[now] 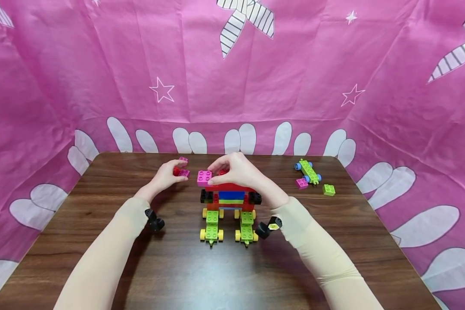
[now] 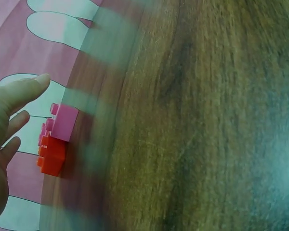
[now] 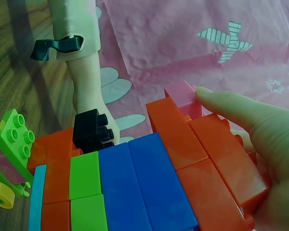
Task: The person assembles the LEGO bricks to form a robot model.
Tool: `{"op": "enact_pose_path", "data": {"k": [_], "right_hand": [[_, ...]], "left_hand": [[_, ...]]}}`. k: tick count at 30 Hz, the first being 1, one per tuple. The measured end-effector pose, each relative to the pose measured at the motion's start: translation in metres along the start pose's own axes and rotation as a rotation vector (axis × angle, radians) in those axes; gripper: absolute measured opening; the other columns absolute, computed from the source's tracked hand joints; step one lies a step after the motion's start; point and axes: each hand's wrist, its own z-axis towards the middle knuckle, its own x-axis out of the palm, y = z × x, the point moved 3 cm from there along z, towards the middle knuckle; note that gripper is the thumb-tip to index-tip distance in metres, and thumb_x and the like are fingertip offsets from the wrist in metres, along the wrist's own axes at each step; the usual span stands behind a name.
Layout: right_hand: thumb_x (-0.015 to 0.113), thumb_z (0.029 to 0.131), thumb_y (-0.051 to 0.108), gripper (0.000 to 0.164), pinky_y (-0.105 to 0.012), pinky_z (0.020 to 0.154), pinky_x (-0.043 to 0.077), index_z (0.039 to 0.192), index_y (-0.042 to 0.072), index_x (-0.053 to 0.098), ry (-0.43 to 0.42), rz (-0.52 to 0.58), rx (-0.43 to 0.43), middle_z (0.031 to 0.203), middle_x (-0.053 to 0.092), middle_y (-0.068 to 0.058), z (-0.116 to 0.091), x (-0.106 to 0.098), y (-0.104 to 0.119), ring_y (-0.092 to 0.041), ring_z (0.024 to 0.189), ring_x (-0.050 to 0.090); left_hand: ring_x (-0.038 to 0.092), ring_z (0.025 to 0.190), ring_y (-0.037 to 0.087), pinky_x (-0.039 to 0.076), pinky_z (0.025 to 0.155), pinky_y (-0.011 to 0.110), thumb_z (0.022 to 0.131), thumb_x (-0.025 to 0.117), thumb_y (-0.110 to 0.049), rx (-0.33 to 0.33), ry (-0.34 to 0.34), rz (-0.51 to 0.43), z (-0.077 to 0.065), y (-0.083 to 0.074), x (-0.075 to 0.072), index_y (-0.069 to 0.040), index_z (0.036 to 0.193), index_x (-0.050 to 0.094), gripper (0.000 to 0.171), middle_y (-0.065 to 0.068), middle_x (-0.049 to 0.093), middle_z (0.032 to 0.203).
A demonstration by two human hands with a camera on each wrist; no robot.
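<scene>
In the head view, a vehicle-like build of toy bricks stands mid-table. It has a red top [image 1: 227, 187], blue [image 3: 135, 185] and green layers, black side bricks [image 1: 206, 196], and green bases [image 1: 212, 224] with yellow wheels. My right hand [image 1: 238, 173] arches over its top. Its thumb and fingers pinch a pink brick [image 1: 204, 178] at the top's left end; the right wrist view shows this pink brick [image 3: 183, 96] against the red bricks. My left hand [image 1: 163, 178], fingers spread, is beside loose pink [image 2: 65, 122] and red bricks [image 2: 53, 159], apart from them in the left wrist view.
At the table's back right lie a green wheeled base [image 1: 309, 171] with blue wheels, a pink brick [image 1: 301, 183] and a green brick [image 1: 329, 190]. A pink patterned cloth [image 1: 255, 99] hangs behind the brown wooden table [image 1: 170, 267].
</scene>
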Motion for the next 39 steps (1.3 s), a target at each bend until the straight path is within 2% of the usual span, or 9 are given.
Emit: {"op": "enact_pose_path", "data": {"k": [9,15,24,32,39], "right_hand": [[0.081,0.077,0.030,0.031,-0.025,0.073,0.053,0.102,0.013,0.075,-0.004,-0.017,0.006,0.090,0.074,0.003,0.000,0.001,0.000,-0.010,0.085,0.064],[0.081,0.077,0.030,0.030,-0.025,0.072,0.052,0.101,0.013,0.075,-0.011,-0.030,-0.004,0.090,0.074,0.003,0.000,0.001,-0.001,-0.009,0.085,0.064],[0.081,0.077,0.029,0.030,-0.024,0.074,0.053,0.102,0.012,0.075,-0.010,-0.019,0.006,0.092,0.074,0.002,-0.001,0.001,0.000,-0.010,0.086,0.064],[0.081,0.077,0.029,0.030,-0.024,0.073,0.052,0.101,0.013,0.075,-0.012,-0.019,0.003,0.090,0.073,0.002,-0.001,0.002,0.000,-0.009,0.085,0.064],[0.081,0.078,0.029,0.030,-0.024,0.073,0.052,0.102,0.012,0.075,-0.006,-0.017,0.001,0.090,0.073,0.002,-0.001,0.002,-0.001,-0.009,0.084,0.064]], "left_hand": [[0.048,0.126,0.039,0.037,0.106,0.052,0.082,0.076,-0.009,-0.034,0.081,0.072,0.002,0.003,0.004,0.005,0.131,0.053,0.057,0.025,0.054,0.133],[0.048,0.126,0.039,0.037,0.107,0.052,0.083,0.074,-0.007,-0.041,0.119,0.114,0.006,0.004,0.008,0.005,0.131,0.053,0.054,0.025,0.054,0.133],[0.050,0.122,0.040,0.039,0.104,0.051,0.084,0.073,-0.006,-0.032,0.138,0.171,0.008,0.010,0.010,0.005,0.128,0.055,0.049,0.025,0.056,0.129],[0.050,0.123,0.039,0.039,0.104,0.051,0.086,0.070,-0.005,-0.066,0.164,0.206,0.010,0.012,0.012,0.003,0.129,0.056,0.046,0.025,0.056,0.130],[0.052,0.121,0.039,0.040,0.104,0.050,0.087,0.069,-0.007,-0.061,0.175,0.254,0.013,0.013,0.014,0.003,0.128,0.057,0.044,0.024,0.058,0.128]]}}
